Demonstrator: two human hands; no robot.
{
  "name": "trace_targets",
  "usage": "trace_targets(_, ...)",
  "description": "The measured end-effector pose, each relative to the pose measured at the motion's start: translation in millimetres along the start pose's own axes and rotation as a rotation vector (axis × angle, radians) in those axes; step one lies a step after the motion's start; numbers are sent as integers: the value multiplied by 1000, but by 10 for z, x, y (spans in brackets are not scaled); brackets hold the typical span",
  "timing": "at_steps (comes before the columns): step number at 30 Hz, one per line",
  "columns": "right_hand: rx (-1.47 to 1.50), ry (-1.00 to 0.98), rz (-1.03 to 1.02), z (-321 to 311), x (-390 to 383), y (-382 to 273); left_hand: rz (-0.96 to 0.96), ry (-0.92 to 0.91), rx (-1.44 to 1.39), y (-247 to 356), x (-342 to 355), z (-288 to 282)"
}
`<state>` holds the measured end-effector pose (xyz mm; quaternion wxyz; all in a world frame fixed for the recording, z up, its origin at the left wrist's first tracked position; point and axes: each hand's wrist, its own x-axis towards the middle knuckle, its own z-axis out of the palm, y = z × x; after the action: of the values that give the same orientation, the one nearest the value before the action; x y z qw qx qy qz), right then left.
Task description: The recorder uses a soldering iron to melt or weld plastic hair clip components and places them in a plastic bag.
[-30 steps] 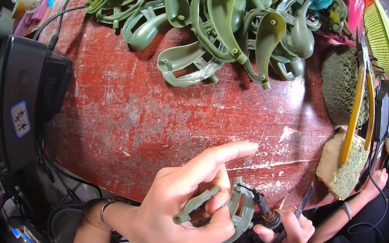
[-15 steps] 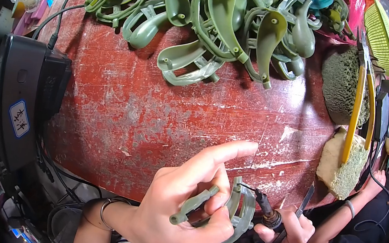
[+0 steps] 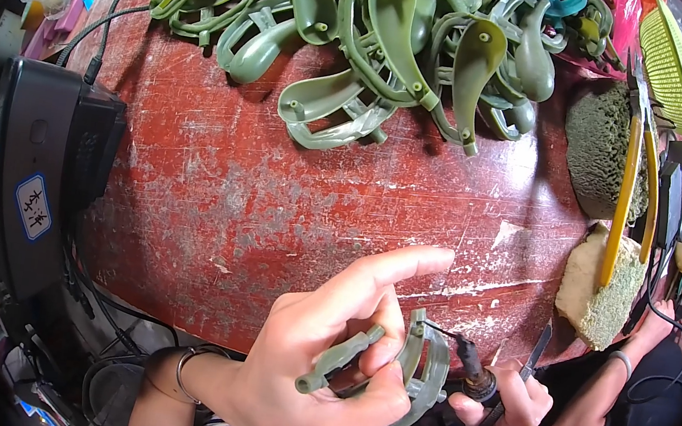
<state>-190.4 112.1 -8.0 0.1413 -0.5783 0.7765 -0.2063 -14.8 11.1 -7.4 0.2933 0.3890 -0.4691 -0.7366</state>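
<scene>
My left hand (image 3: 306, 346), a metal bangle on its wrist, is closed on a curved green wax piece (image 3: 429, 371) near the table's front edge. The piece's near arm sticks out past the curled fingers, while the index finger points away to the right. Part of the piece is hidden by the hand. My right hand (image 3: 514, 413) grips a dark, corded heated wax pen (image 3: 476, 377). Its thin bent tip reaches the top of the piece's right-hand part; I cannot tell whether it touches. A slim knife (image 3: 536, 352) is also held in the right hand, blade upward.
Many similar green wax pieces (image 3: 398, 40) are heaped across the back of the worn red table (image 3: 214, 196). At right are a dark porous block (image 3: 599, 148), a pale rough block (image 3: 598, 290), yellow-handled pliers (image 3: 624, 199) and another person's arm (image 3: 612, 378). A black box (image 3: 39, 147) stands left.
My hands, the wax piece and the pen are nearly still. At the right edge, the other person's arm and hand have shifted slightly.
</scene>
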Motion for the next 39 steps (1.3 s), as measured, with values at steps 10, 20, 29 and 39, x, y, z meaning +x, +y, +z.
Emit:
trace_targets(10, -36, -13, -43, -2, -12, 41, 8, -15, -4, -1, 5, 0)
trace_targets(20, 244, -81, -9, -40, -44, 201, 44, -49, 23, 0, 22, 19)
trace_targets(29, 824, -118, 279, 27, 25, -153, 573, -27, 578, -144, -52, 122)
trace_targets(39, 972, -2, 254, 27, -73, -235, 549, -73, 412, -57, -124, 131)
